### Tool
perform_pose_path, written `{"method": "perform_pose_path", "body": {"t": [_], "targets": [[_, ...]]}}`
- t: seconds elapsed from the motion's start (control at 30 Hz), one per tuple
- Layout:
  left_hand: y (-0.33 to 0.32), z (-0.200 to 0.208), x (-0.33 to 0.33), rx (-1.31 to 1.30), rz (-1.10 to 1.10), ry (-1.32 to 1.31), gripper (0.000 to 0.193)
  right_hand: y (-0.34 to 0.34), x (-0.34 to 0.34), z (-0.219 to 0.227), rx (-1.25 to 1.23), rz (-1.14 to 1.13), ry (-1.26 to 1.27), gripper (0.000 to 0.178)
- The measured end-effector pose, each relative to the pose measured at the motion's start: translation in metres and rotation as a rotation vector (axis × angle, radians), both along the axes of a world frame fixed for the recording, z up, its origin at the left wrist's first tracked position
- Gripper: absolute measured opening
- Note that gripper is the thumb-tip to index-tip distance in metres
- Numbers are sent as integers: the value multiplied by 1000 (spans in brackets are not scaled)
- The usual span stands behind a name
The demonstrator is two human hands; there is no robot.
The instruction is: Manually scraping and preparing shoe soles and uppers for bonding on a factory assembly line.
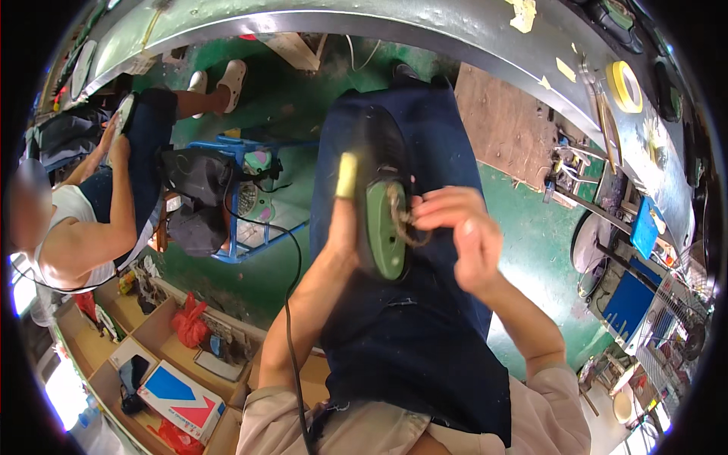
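Both forearms raised; left hand (343, 220) clasped, right hand (459, 235) fingers pinched.

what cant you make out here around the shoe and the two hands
- Head view: the upper of the black shoe with the green sole is turned away, unseen.
- Left hand: its palm lies behind the shoe; only a yellow-capped finger shows.
- Right hand: motion blur hides its grip on the brown lace.
- Cluttered grey workbench: items too small at the rim.

floor (531, 250): green painted, worn brown patch toward the top | workbench (425, 34): grey-green, curving along the floor's upper edge | wooden shelves (163, 345): lower left of the floor | blue crate (250, 201): on the floor, left | daylight: far left
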State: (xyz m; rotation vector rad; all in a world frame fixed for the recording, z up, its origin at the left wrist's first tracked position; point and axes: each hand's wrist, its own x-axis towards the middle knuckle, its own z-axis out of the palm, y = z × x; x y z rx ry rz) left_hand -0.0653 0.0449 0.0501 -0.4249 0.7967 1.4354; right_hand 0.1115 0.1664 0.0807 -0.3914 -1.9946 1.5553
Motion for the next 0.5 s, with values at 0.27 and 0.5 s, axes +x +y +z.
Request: {"method": "perform_pose_path", "body": {"t": [0.27,0.5], "targets": [[20,10,9,120,230,531,88,5,-19,19,-112,267,-532,96],[20,34,-30,249,175,889,91,101,-63,125,-533,-25,-532,90]]}}
